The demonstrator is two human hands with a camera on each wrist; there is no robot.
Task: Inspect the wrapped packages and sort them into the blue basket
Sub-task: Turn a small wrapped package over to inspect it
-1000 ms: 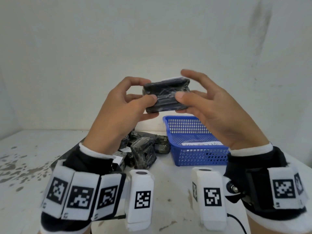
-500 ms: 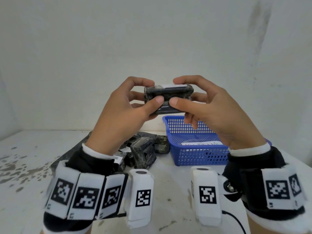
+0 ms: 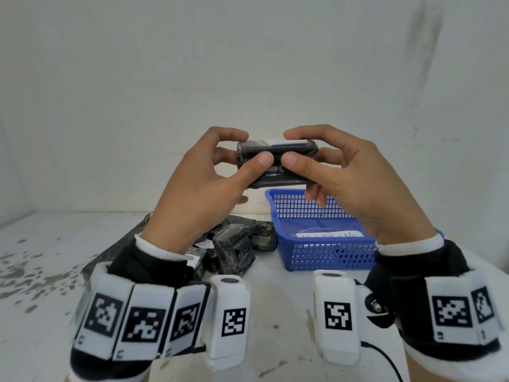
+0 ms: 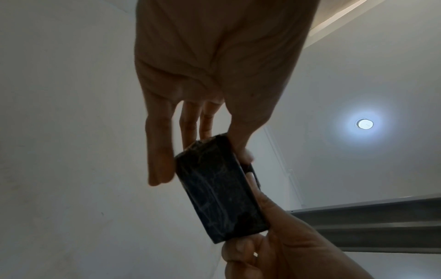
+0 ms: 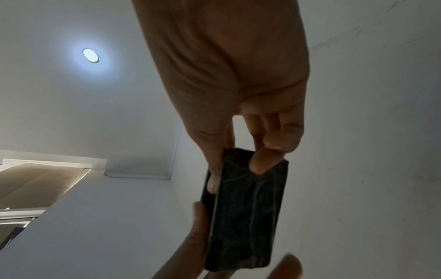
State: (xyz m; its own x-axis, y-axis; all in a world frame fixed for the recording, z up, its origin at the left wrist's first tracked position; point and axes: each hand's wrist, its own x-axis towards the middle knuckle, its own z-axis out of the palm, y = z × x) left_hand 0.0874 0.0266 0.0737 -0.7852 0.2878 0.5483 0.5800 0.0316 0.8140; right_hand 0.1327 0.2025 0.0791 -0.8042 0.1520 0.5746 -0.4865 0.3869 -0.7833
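Note:
A black package (image 3: 278, 153) wrapped in clear film is held up in front of me, above the table, with a white label on its top face. My left hand (image 3: 220, 172) pinches its left end, thumb on the near side and fingers behind. My right hand (image 3: 327, 166) pinches the right end the same way. The wrist views show the package (image 4: 219, 190) (image 5: 248, 209) from below between both hands. The blue basket (image 3: 325, 252) stands on the table below the hands, with a white-labelled package lying inside. A pile of wrapped packages (image 3: 234, 246) lies left of the basket.
The white table (image 3: 41, 271) is stained at the left. A white wall rises close behind it. A dark plastic bag (image 3: 110, 257) lies under the pile. A black cable (image 3: 385, 359) runs across the table near my right wrist.
Both hands have turned the package so its near face tips upright and the white label shows on top. The thumbs have moved together on the near side.

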